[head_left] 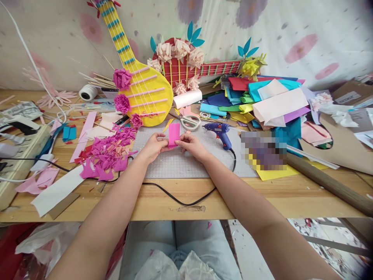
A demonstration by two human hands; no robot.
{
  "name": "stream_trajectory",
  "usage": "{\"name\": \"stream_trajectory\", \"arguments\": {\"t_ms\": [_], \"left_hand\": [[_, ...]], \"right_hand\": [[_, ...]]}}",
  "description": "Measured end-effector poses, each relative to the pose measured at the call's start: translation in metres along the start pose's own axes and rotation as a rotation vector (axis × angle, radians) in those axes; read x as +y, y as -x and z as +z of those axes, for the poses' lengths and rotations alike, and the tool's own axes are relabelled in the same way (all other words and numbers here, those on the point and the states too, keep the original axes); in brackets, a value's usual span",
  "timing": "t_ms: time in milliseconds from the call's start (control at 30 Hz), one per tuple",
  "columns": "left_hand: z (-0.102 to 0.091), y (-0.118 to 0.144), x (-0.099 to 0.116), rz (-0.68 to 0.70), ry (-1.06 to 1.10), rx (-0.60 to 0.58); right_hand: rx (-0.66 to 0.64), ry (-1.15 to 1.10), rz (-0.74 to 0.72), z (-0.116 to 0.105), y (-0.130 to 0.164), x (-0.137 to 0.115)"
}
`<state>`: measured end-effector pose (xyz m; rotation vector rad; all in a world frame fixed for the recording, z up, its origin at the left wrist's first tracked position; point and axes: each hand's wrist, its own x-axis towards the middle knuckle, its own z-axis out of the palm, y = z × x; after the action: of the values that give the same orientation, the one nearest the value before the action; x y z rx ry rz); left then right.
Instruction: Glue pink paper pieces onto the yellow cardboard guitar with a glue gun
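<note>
**At a cluttered craft bench, pink felt held between two hands**

On the wooden table [163, 202], amid scraps and cut sheets, a session of paper-and-felt work caught mid-hold. Propped against the floral backdrop, out of the working area: a yellow guitar model [145, 93] dressed with magenta flowers, and behind it a red guitar model [186, 66] ringed with cream blooms. Heaped to the right, within reach, a pile of coloured sheets [268, 101]. Spread at centre as a work surface, a grey cutting mat [186, 163]. Swept to the left of the mat, a heap of magenta offcuts [109, 153]. Parked just right of the hands, nozzle down on its stand, a blue glue gun [219, 132], its black cord trailing over the table edge. Just beyond the hands, scissors [189, 121] laid flat. Raised just above the mat, a pink felt strip [174, 134], standing upright, pinched from either side: left hand [154, 147] and right hand [192, 146], fingertips closed on its edges, apparently to steady or fold it.
</note>
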<state>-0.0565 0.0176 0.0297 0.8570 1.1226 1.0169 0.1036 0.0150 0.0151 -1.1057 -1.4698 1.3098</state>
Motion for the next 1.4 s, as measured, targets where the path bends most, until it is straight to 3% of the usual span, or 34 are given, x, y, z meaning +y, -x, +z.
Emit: {"name": "stream_trajectory", "arguments": {"t_ms": [767, 1033, 1200, 1400], "left_hand": [[0.001, 0.002, 0.005, 0.036, 0.006, -0.088], [-0.001, 0.001, -0.004, 0.156, -0.116, -0.039], [-0.003, -0.004, -0.008, 0.219, -0.156, -0.042], [0.001, 0.002, -0.003, 0.188, -0.158, -0.018]], "right_hand": [[0.002, 0.05, 0.066, -0.003, -0.004, 0.008], [0.03, 0.015, 0.044, -0.002, -0.004, 0.008], [-0.02, -0.072, 0.054, -0.003, -0.003, 0.007], [0.001, -0.096, 0.037, -0.002, -0.005, 0.011]]}}
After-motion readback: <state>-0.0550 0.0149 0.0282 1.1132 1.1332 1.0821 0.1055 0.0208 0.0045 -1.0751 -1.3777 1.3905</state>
